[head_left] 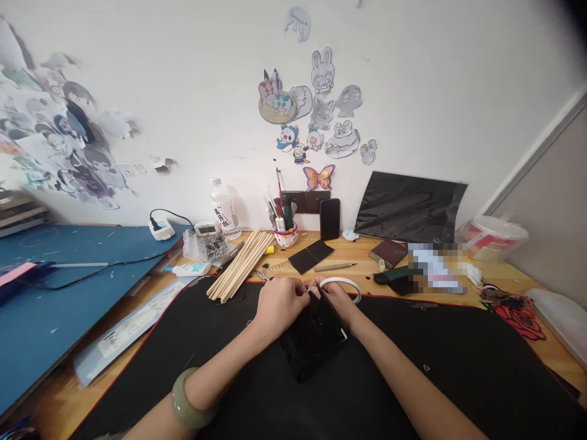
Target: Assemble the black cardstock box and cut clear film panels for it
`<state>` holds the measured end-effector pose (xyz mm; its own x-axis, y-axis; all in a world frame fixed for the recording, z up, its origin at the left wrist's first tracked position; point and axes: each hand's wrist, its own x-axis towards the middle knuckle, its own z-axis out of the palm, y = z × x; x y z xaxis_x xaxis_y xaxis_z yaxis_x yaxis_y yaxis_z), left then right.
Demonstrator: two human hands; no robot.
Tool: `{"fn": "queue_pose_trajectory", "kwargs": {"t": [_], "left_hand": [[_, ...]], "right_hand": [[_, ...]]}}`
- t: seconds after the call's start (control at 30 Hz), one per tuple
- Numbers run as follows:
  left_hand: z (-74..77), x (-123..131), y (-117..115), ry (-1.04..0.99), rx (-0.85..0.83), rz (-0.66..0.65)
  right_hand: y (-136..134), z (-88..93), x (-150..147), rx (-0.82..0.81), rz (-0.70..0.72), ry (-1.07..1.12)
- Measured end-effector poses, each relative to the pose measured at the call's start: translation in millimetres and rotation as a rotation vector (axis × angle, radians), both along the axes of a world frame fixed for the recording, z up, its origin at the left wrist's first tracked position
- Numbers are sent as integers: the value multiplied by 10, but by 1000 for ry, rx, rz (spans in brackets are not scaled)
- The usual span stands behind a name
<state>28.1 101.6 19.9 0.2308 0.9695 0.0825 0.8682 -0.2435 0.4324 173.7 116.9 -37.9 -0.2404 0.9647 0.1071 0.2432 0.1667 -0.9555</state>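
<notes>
My left hand (278,304) and my right hand (337,297) meet at the middle of a black mat (458,366). Both have their fingers curled on the top edge of a black box-like piece (312,339), which stands tilted between my forearms. A white ring of tape (342,284) lies just behind my right hand. A green bangle (188,400) is on my left wrist. What the fingertips pinch at the edge is too small to make out.
A bundle of wooden sticks (241,266) lies left of my hands. Behind are a cup of pens (285,232), a water bottle (224,208), a phone (329,218), black sheets (408,208) and a blue cutting mat (55,287). A plastic tub (493,238) sits at right.
</notes>
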Motion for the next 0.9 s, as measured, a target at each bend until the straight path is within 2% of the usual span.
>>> {"fn": "queue_pose_trajectory", "kwargs": {"t": [0.2, 0.37, 0.5, 0.7, 0.8, 0.9], "left_hand": [[37, -3, 7, 9, 20, 37], [27, -30, 13, -13, -32, -2], [15, -68, 69, -34, -42, -45], [16, -104, 106, -45, -52, -100], [-1, -99, 103, -36, -55, -119], [-19, -93, 103, -23, -51, -138]], "right_hand": [[42, -85, -106, -85, -192, 65], [150, -64, 254, -100, -361, 19], [206, -33, 558, -169, -315, -116], [152, 179, 700, -194, -234, -395], [95, 334, 747, -131, -214, -581], [1, 536, 789, -46, -267, -756]]}}
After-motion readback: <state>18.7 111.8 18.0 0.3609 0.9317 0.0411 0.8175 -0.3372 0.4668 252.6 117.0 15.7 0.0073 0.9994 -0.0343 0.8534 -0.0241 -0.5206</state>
